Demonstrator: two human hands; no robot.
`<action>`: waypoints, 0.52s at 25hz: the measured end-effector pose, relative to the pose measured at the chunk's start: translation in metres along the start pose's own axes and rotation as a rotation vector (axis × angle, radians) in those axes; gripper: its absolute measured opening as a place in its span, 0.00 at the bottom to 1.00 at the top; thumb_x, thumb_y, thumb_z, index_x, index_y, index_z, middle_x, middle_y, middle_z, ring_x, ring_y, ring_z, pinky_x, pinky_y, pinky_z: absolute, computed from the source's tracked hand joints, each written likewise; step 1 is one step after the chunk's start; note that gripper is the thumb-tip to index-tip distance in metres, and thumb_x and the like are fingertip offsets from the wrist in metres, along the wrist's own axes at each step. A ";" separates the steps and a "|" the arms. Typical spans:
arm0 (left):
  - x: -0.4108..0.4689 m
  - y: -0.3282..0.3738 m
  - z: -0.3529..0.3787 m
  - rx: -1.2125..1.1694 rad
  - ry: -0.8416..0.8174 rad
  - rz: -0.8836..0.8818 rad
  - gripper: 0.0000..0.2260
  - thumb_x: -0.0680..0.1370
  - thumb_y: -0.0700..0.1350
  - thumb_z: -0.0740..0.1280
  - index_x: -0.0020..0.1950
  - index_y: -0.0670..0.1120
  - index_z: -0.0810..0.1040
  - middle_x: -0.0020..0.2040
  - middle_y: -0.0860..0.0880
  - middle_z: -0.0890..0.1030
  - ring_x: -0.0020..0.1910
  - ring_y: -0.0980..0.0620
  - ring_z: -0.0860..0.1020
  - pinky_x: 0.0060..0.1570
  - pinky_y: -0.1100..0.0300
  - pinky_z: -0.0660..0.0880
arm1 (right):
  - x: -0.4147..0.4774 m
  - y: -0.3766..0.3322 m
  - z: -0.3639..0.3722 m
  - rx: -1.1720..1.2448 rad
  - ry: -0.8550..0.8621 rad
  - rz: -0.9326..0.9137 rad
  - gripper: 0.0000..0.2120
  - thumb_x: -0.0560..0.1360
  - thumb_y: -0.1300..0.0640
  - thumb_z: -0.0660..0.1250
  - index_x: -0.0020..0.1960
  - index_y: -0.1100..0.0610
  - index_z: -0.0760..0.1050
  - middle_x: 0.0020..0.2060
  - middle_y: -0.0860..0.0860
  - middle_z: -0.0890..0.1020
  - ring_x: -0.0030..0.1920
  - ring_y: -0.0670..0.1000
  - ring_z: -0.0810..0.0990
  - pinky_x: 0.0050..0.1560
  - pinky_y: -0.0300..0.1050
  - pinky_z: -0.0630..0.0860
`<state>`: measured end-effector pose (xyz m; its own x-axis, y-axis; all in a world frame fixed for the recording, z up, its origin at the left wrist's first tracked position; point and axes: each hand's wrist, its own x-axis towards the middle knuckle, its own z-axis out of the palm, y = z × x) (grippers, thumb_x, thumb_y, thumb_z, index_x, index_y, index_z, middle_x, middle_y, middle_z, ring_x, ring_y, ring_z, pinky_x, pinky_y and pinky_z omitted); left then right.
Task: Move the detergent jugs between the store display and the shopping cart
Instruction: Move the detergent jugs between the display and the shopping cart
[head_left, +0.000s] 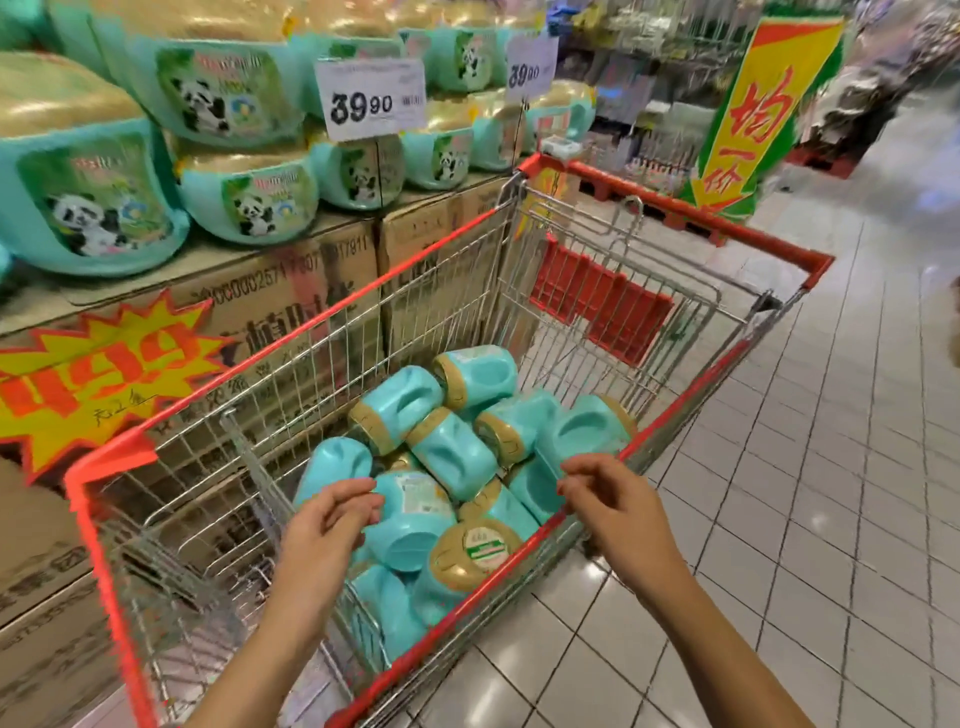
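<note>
Several teal detergent jugs (452, 452) with gold caps lie piled in the red-rimmed wire shopping cart (291, 343). More teal jugs with panda labels (93, 202) stand in rows on the store display (311, 270) of cardboard boxes to the left. My left hand (332, 519) hovers over the jug pile, fingers loosely curled, holding nothing. My right hand (608, 499) hangs above the cart's right rim beside a jug, fingers curled and apart, also holding nothing.
Price signs reading 39.90 (370, 98) stand among the display jugs. A yellow and red starburst sign (98, 379) hangs on the boxes. A tall yellow banner (753, 114) stands behind the cart. White tiled floor (805, 493) stretches to the right.
</note>
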<state>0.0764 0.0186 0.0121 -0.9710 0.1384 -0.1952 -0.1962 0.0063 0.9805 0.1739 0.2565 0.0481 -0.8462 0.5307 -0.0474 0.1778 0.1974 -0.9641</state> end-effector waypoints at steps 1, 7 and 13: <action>0.017 0.003 0.009 0.010 0.010 -0.010 0.10 0.79 0.34 0.63 0.49 0.47 0.80 0.42 0.49 0.84 0.40 0.56 0.80 0.42 0.66 0.76 | 0.023 -0.003 -0.002 -0.013 -0.003 -0.010 0.09 0.75 0.66 0.67 0.46 0.52 0.78 0.38 0.57 0.81 0.37 0.49 0.79 0.39 0.41 0.77; 0.117 0.006 0.070 0.060 0.081 -0.122 0.07 0.78 0.36 0.65 0.51 0.45 0.81 0.43 0.48 0.83 0.41 0.53 0.78 0.40 0.62 0.71 | 0.173 0.010 -0.011 -0.238 -0.099 -0.026 0.07 0.77 0.62 0.65 0.50 0.52 0.78 0.39 0.55 0.82 0.42 0.64 0.80 0.44 0.57 0.77; 0.207 -0.024 0.133 0.029 0.225 -0.263 0.07 0.78 0.36 0.65 0.54 0.43 0.79 0.45 0.42 0.80 0.42 0.50 0.76 0.40 0.63 0.71 | 0.340 0.065 0.017 -0.558 -0.366 -0.080 0.09 0.75 0.62 0.65 0.55 0.57 0.77 0.40 0.51 0.80 0.39 0.53 0.78 0.39 0.43 0.70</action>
<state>-0.1022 0.1787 -0.0489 -0.8943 -0.0934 -0.4375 -0.4425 0.0412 0.8958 -0.1107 0.4360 -0.0349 -0.9659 0.2021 -0.1616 0.2569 0.6732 -0.6934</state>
